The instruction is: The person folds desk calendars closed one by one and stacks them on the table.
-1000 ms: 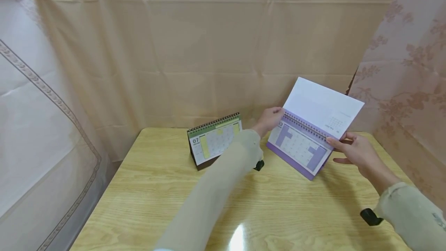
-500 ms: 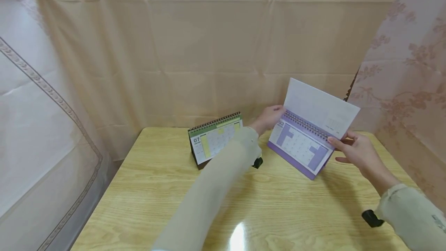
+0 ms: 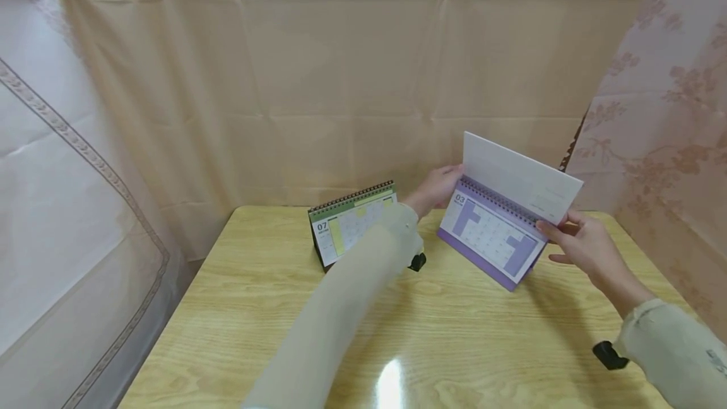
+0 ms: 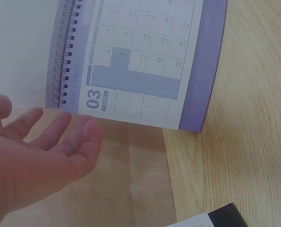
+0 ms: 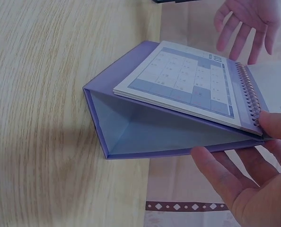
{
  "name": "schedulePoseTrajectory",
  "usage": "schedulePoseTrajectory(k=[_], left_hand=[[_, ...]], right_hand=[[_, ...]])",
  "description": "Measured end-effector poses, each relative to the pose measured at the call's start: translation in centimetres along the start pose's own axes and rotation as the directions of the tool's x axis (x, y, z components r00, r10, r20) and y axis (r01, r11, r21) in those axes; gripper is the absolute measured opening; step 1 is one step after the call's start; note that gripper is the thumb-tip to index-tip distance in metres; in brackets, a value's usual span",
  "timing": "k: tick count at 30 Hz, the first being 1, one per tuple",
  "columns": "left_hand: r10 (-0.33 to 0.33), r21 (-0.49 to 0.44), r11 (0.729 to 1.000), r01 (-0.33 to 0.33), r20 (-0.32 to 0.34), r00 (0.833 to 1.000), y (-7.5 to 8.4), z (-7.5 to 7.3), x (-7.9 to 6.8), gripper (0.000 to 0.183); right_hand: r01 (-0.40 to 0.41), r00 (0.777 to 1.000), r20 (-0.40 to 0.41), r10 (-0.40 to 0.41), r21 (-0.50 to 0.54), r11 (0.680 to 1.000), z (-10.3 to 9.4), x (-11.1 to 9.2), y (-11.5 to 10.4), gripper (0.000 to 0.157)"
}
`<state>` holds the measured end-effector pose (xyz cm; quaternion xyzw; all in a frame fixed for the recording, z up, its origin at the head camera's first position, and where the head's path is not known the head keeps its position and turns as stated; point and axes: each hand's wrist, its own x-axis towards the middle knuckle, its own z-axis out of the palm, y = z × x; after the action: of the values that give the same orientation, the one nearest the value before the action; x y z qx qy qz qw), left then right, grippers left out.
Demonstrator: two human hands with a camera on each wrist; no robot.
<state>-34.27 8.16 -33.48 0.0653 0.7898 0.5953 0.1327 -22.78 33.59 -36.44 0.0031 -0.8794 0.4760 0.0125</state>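
A purple desk calendar point(image 3: 491, 232) showing month 03 stands tilted at the table's right rear. Its white turned-over pages point(image 3: 519, 175) rise behind the spiral binding point(image 5: 248, 92). My right hand point(image 3: 593, 250) grips the calendar's right upper corner, thumb by the binding, fingers under the back panel. My left hand point(image 3: 438, 188) is at the left end of the binding. In the left wrist view, its loosely extended fingers point(image 4: 86, 144) lie right at the calendar's edge. The right wrist view shows the triangular stand point(image 5: 131, 125) from its open side.
A second desk calendar point(image 3: 358, 223), green and showing 07, stands to the left, partly hidden by my left sleeve point(image 3: 352, 289). Under both is a wood-grain table point(image 3: 227, 320). A beige curtain point(image 3: 341, 81) hangs behind, and a pink floral cloth point(image 3: 664, 144) at right.
The upraised white pages have tipped lower and slightly to the left, behind the binding. My left hand has risen slightly at the calendar's edge; my right hand keeps its grip at the corner.
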Motion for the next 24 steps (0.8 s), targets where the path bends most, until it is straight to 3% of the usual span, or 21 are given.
schedulePoseTrajectory(k=[9,14,18,22,24], left_hand=[[-0.019,-0.103,0.994,0.022,0.034,0.999,0.1,-0.8,-0.4,0.058],[-0.010,-0.132,0.991,0.021,0.084,0.996,0.3,-0.5,-0.6,0.060],[0.005,-0.168,0.986,0.014,0.107,0.994,0.1,-0.7,-0.9,0.064],[0.004,-0.186,0.982,0.020,0.123,0.992,-0.1,-0.9,-1.2,0.067],[0.006,-0.192,0.981,0.021,0.137,0.991,0.0,-0.9,-1.4,0.069]], right_hand=[[0.040,0.999,-0.030,-0.040,0.015,0.999,0.4,-0.1,0.1,0.059],[0.058,0.996,-0.061,-0.058,0.011,0.998,0.0,-0.6,0.6,0.055],[0.067,0.995,-0.076,-0.059,0.115,0.991,-0.1,-0.6,0.9,0.041],[0.063,0.996,-0.080,-0.044,0.258,0.964,0.0,-0.8,1.3,0.019],[0.066,0.995,-0.088,-0.043,0.281,0.958,-0.1,-0.9,1.5,0.015]])
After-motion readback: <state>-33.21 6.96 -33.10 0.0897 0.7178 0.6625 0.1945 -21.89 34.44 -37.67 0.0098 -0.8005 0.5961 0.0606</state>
